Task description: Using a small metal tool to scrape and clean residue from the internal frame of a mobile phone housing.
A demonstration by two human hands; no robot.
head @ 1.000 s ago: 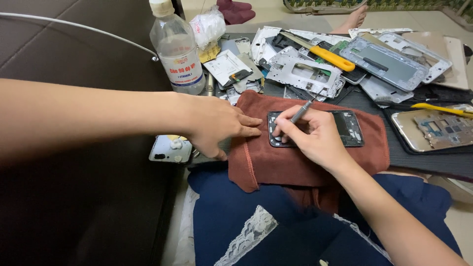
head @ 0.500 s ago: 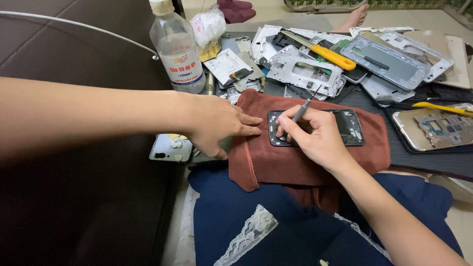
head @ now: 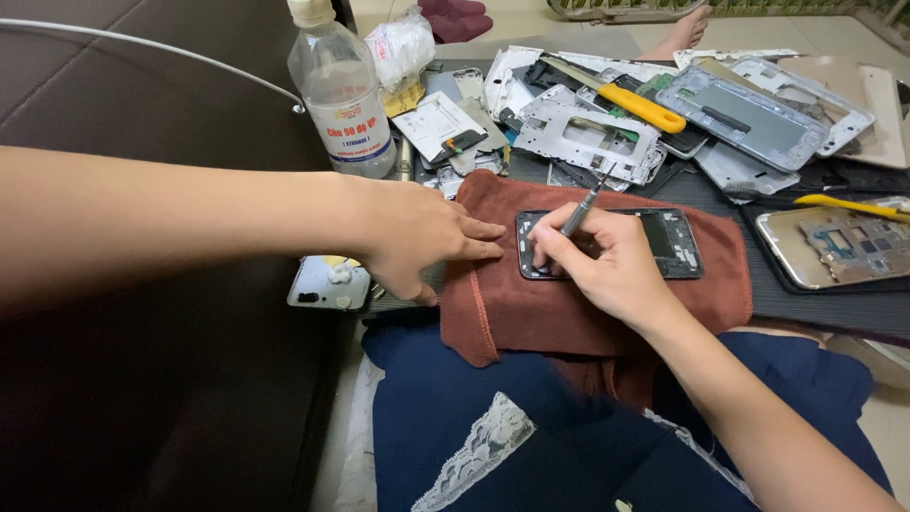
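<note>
Currently my right hand [head: 607,270] grips a thin metal tool [head: 585,210], its tip at the left end of the black phone frame [head: 664,245] lying on the reddish-brown cloth [head: 569,313]. My left hand [head: 417,237] is open, fingertips pressing the cloth's left edge. 1 clear bottle [head: 343,95] stands behind on the cluttered surface [head: 834,303].

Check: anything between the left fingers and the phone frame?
Head view: only bare red cloth between the left hand's fingers and the phone frame; nothing else lies there.
</note>
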